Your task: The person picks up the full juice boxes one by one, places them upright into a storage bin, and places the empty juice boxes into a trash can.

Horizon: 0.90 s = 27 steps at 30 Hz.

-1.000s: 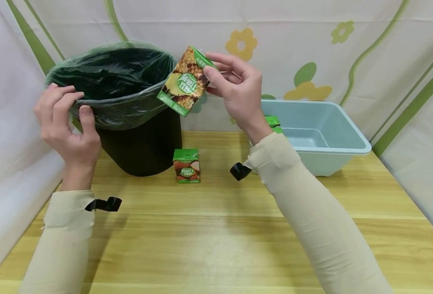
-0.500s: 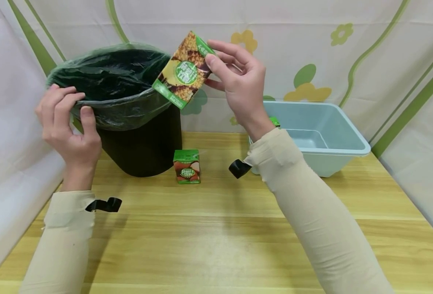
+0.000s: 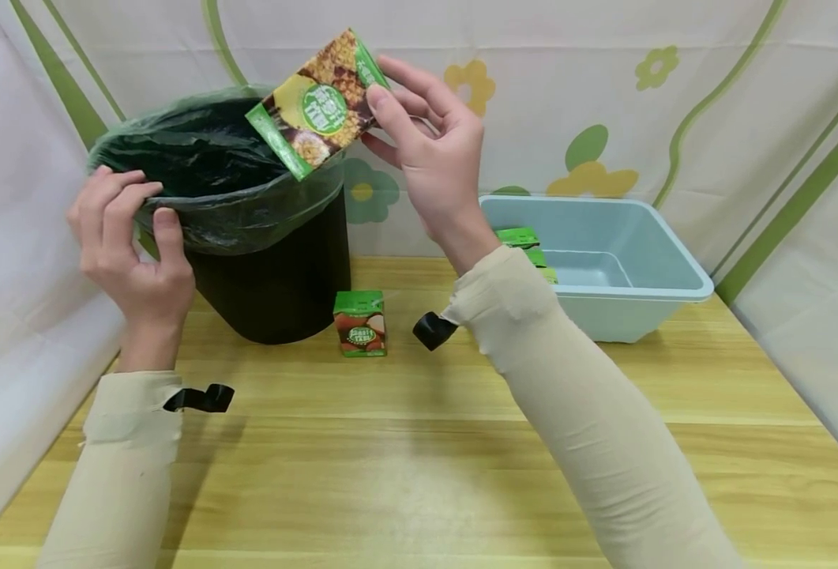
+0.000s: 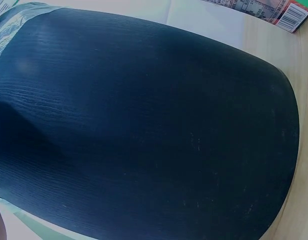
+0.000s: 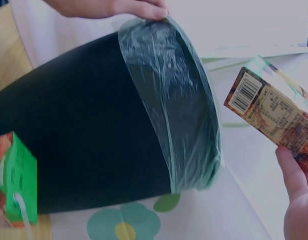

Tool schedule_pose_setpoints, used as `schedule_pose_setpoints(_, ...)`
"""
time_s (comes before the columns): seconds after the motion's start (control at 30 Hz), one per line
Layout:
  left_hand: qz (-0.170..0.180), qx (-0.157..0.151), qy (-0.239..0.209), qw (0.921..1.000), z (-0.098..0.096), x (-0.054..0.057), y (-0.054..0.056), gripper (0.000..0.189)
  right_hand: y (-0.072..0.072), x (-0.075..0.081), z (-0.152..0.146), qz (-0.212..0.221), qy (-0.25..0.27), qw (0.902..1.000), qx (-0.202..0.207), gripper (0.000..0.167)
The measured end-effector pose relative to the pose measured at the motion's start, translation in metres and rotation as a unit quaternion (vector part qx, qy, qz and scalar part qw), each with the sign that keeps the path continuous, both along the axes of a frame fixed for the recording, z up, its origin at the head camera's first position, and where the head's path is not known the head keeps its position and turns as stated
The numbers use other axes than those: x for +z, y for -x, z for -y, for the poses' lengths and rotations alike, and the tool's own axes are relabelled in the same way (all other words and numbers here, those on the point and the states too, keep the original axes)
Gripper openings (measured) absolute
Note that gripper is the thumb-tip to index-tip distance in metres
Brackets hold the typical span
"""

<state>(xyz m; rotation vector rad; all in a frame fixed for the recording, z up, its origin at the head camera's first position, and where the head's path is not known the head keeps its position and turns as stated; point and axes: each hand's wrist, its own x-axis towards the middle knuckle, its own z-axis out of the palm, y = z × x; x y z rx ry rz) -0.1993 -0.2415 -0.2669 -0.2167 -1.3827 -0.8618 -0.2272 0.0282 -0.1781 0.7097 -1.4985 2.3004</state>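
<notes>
My right hand (image 3: 429,138) pinches a juice carton (image 3: 322,107) with a pineapple picture, thumb on its front face. The carton is tilted and held over the right side of the bin's mouth in the head view. My left hand (image 3: 134,249) grips the near left rim of a black trash bin (image 3: 276,292), fingers over the edge and thumb outside. A green plastic bag (image 3: 248,213) lines the bin and folds over its rim. In the right wrist view the carton (image 5: 274,110) shows its barcode side, with the fingers (image 5: 291,172) at its lower edge.
Another juice carton (image 3: 360,324), red and green, stands upright on the wooden table (image 3: 404,474) right of the bin. Further right is a light blue plastic tub (image 3: 632,312) with several green cartons (image 3: 521,239) at its left end. A flowered curtain (image 3: 561,79) hangs behind.
My right hand has moved up and left with the juice carton, which has tipped further over and come above the bin's opening. The left hand stays on the rim.
</notes>
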Motion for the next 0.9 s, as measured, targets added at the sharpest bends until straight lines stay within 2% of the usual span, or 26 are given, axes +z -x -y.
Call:
schedule_pose_setpoints(0.2,0.001,0.001,0.000,1.0000,0.001,0.000,0.000,0.047,0.000,0.000,0.018,0.008,0.010,0.9999,0.002,0.037)
schedule_pose_setpoints(0.4,-0.001,0.004,0.001,1.0000,0.002,0.000,-0.001,0.048,0.003,-0.001,0.038,0.008,-0.021,0.9994,-0.026,0.036)
schedule_pose_setpoints(0.57,-0.001,0.002,0.003,1.0000,0.002,-0.001,0.000,0.048,0.005,-0.005,0.050,0.007,-0.063,0.9963,-0.057,0.034)
schedule_pose_setpoints(0.73,0.003,0.000,0.005,1.0000,0.003,-0.002,0.000,0.048,0.007,-0.009,0.061,-0.003,-0.136,0.9864,-0.091,0.035)
schedule_pose_setpoints(0.9,0.006,0.000,0.008,1.0000,0.004,-0.002,0.000,0.050,0.007,-0.010,0.068,-0.002,-0.194,0.9762,-0.097,0.037)
